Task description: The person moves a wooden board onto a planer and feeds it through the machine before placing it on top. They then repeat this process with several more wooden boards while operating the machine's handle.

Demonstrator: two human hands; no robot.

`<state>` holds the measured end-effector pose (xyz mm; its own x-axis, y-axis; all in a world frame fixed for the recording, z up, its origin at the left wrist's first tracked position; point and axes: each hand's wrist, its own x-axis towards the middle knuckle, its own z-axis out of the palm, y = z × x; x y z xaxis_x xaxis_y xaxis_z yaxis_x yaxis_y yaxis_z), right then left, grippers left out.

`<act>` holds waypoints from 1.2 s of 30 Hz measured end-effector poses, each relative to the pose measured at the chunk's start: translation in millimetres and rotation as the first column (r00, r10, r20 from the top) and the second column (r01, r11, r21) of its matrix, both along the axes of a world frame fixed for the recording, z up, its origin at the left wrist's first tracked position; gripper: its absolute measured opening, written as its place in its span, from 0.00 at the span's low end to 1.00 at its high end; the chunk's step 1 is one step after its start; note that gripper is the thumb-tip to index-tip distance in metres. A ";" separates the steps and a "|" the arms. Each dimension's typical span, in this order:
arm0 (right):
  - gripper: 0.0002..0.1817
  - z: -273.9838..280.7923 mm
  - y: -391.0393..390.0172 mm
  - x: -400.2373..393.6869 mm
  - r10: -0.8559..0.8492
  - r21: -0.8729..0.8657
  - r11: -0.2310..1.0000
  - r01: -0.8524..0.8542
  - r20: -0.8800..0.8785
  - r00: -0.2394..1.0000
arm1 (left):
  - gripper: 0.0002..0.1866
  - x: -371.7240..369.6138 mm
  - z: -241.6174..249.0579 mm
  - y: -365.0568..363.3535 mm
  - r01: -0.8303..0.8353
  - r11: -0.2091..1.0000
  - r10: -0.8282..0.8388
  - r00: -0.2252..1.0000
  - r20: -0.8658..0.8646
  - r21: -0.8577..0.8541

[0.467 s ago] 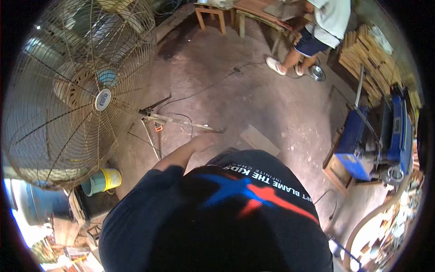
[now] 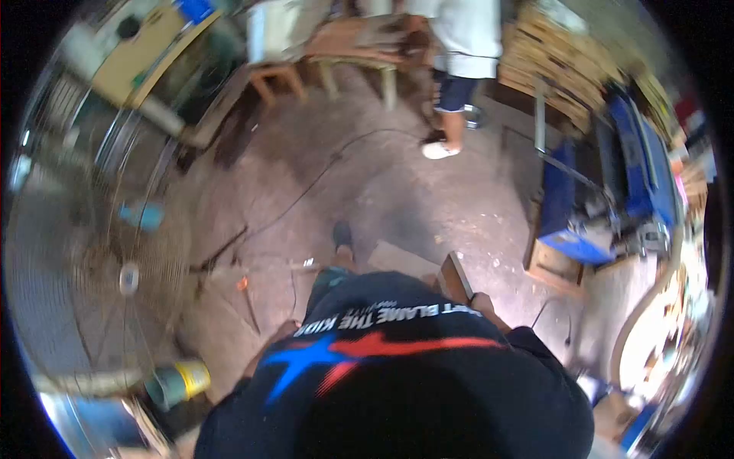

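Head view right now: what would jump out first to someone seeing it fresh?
The wearer's dark T-shirt with its red and blue print fills the bottom centre, and a wooden block shows by the right hand just above it. A big caged fan, blurred, takes up the left side. A blue machine stands at the right, and another person stands at the top.

Brown wooden block (image 2: 455,277), blue machine (image 2: 634,183)

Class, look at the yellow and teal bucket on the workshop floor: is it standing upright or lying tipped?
Tipped. The bucket lies on its side beside the fan.
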<state>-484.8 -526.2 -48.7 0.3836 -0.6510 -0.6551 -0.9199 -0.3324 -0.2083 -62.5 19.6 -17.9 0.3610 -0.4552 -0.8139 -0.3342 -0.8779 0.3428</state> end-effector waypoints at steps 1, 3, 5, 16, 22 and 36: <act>0.21 -4.9 -7.1 -2.4 -0.037 -0.046 0.998 0.038 0.036 0.999 | 0.33 10.2 4.1 -23.9 -0.007 1.000 0.007 1.000 0.009 -0.018; 0.20 -0.4 -27.2 -5.7 -0.261 0.053 0.965 0.256 0.183 0.948 | 0.32 35.3 -2.6 -73.8 -0.001 0.998 0.002 1.000 0.014 -0.066; 0.19 18.5 -40.3 -5.3 -0.455 0.119 0.890 0.440 0.298 0.839 | 0.31 60.5 -2.2 -130.7 0.027 0.996 -0.026 1.000 0.011 -0.085; 0.25 61.0 -36.8 -17.6 -0.700 0.078 0.714 0.695 0.097 0.708 | 0.26 159.1 -17.6 -379.4 0.290 0.945 -0.298 0.954 -0.029 -0.148; 0.26 65.7 5.6 -55.3 -0.781 -0.013 0.624 0.781 -0.045 0.623 | 0.24 188.6 -37.5 -518.6 0.562 0.794 -0.588 0.807 -0.056 -0.230; 0.25 42.3 130.6 -97.5 -0.991 -0.031 0.101 0.994 0.089 0.104 | 0.18 69.2 -33.7 -980.9 0.725 0.651 -0.740 0.672 0.025 -0.223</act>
